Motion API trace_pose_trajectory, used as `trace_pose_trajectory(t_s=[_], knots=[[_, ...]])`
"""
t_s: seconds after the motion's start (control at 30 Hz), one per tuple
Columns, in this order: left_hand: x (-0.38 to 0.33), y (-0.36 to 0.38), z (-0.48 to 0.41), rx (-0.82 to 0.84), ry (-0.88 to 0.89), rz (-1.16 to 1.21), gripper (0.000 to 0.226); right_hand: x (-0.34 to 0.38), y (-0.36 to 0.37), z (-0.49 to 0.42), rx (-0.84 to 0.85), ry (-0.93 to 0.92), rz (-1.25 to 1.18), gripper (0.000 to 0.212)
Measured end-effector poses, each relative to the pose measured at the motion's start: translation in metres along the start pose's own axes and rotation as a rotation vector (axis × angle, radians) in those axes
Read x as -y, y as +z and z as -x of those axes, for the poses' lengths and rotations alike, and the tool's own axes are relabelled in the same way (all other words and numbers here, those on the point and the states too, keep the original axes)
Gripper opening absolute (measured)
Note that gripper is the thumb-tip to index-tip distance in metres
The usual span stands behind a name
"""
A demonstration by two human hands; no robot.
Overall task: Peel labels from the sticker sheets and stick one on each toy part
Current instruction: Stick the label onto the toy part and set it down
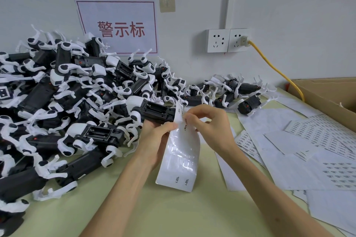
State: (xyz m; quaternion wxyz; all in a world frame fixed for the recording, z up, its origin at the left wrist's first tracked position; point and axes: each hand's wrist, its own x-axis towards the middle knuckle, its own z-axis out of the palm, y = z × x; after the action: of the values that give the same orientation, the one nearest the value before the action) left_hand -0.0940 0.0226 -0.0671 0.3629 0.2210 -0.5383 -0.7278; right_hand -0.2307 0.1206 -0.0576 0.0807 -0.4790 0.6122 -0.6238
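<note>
Left hand (156, 138) grips the sheet (179, 161); right hand (210, 123) pinches a label (179, 110) at its top. The nearest toy part (154, 110) lies just above the left hand, its long axis running across the frame.

Wall sign (117, 27): one. Toy parts (63, 98): one heap below and left of the sign — too many to count; a smaller cluster (231, 92) lower right of it, roughly six. Wall sockets (217, 40): two, right of the sign. Yellow cable (273, 67): one. Adhesive hooks (166, 1): two. Cardboard box (327, 90): one, far right. Sticker sheet (181, 159) held below the sign: one; loose sheets (308, 140) lower right — several, overlapping.
</note>
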Motion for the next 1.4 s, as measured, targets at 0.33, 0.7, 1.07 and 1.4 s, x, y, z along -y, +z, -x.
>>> trace_pose_trajectory(t_s=[0.33, 0.7, 1.07, 1.4], knots=[[0.005, -0.005, -0.010, -0.187, 0.051, 0.076, 0.021, -0.002, -0.005, -0.006, -0.073, 0.046, -0.212, 0.028], [-0.011, -0.003, -0.001, -0.076, 0.144, 0.105, 0.015, 0.006, -0.004, -0.001, 0.043, -0.002, -0.222, 0.049], [-0.010, 0.006, 0.005, 0.028, 0.117, 0.160, 0.047, 0.005, 0.001, 0.004, 0.045, -0.131, 0.051, 0.029], [-0.013, 0.005, 0.005, 0.023, 0.150, 0.207, 0.056, 0.002, 0.005, 0.002, -0.043, -0.004, 0.076, 0.007]])
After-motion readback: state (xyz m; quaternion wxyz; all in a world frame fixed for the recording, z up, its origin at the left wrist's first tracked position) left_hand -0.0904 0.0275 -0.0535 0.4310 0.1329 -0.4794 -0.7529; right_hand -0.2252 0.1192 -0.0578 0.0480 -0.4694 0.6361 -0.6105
